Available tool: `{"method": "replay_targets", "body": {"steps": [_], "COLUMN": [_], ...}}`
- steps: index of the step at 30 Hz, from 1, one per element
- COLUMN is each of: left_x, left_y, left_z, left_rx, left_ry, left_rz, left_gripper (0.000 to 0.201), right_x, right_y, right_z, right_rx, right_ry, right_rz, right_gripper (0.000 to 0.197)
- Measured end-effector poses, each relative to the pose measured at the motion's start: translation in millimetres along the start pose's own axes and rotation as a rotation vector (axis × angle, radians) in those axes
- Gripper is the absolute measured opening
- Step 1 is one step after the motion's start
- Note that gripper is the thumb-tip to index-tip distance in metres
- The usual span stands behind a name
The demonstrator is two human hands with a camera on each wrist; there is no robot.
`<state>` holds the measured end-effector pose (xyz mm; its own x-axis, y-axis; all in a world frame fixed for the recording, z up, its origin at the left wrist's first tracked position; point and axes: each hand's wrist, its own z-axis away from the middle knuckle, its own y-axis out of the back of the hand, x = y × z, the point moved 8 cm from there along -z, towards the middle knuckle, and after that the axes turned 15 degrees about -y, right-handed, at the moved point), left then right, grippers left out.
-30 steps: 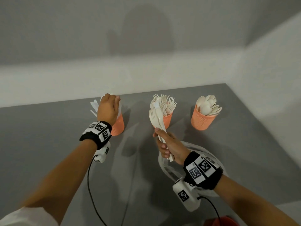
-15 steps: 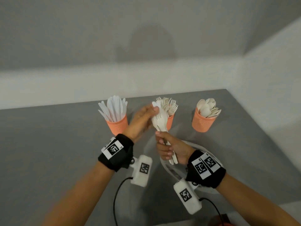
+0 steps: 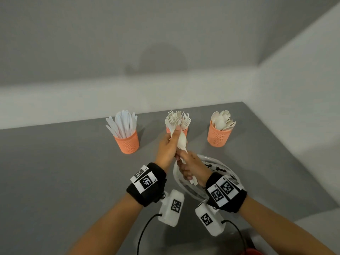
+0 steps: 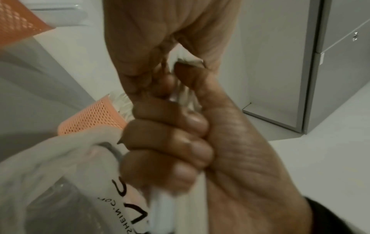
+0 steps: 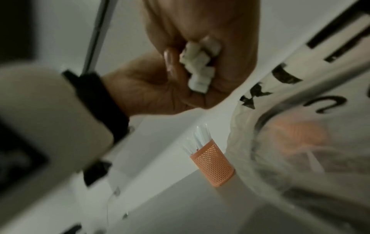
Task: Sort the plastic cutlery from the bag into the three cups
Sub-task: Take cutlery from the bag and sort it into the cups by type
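Observation:
Three orange mesh cups stand in a row on the grey table: the knife cup point(image 3: 127, 143) on the left, the fork cup point(image 3: 185, 131) half hidden behind my hands, and the spoon cup point(image 3: 219, 138) on the right. My right hand point(image 3: 188, 165) grips the handles of a bundle of white cutlery point(image 3: 181, 141) held upright in front of the fork cup. My left hand point(image 3: 168, 144) is wrapped round the bundle's upper part. The right wrist view shows the handle ends point(image 5: 200, 68) sticking out of my right fist point(image 5: 202, 39). The clear printed bag point(image 3: 217, 169) lies beneath my right hand.
The table's back edge meets a pale wall just behind the cups, and its right edge runs close to the spoon cup. Black cables trail from both wrist cameras toward me. Something red point(image 3: 252, 252) shows at the bottom edge.
My left hand left the knife cup, swung right and took hold of the bundle above my right hand. The right hand has kept its grip on the bundle.

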<state>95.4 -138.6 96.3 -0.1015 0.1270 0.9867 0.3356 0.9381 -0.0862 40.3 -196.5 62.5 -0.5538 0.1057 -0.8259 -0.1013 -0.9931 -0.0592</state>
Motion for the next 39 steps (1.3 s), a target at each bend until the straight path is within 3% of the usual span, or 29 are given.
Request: {"method": "replay_targets", "body": {"steps": [3,9,13,22,26,29,32,39], "left_x": [-3,-5,-7,-3,29,78,115,105], "left_y": [6,24,34,55,94,133,156,174], "left_z": [1,-4,-10,-15,-32,-51,-65,-86], "left_rx": [-0.001,0.03,0.048,0.025,0.151,0.278,0.315,0.279], "left_ry": [0.033,0.025,0.034,-0.013,-0.16,-0.416,-0.658,-0.727], "left_rz": [-0.043,-0.164,-0.199,-0.235,-0.358,-0.617,-0.876,-1.106], "left_gripper": [0.047,0.028,0.015,0.015,0.018,0.021,0.027,0.034], "right_x": [1,9,13,13,11,9,8,-4], "right_y": [1,6,6,7,11,16,11,3], "right_z": [4,8,8,4,-2,-5,-5,-5], "right_rx": [-0.097,-0.08,-0.074,-0.12,-0.109,-0.079,-0.132,-0.183], "right_ry": [-0.025,-0.009,-0.013,-0.073,-0.081,-0.069,-0.1,-0.105], "right_rz": [-0.014,0.104,0.132,0.063,-0.028,0.042,0.046,-0.03], "right_gripper": [0.033,0.019,0.026,0.023,0.02,0.024,0.024,0.019]}}
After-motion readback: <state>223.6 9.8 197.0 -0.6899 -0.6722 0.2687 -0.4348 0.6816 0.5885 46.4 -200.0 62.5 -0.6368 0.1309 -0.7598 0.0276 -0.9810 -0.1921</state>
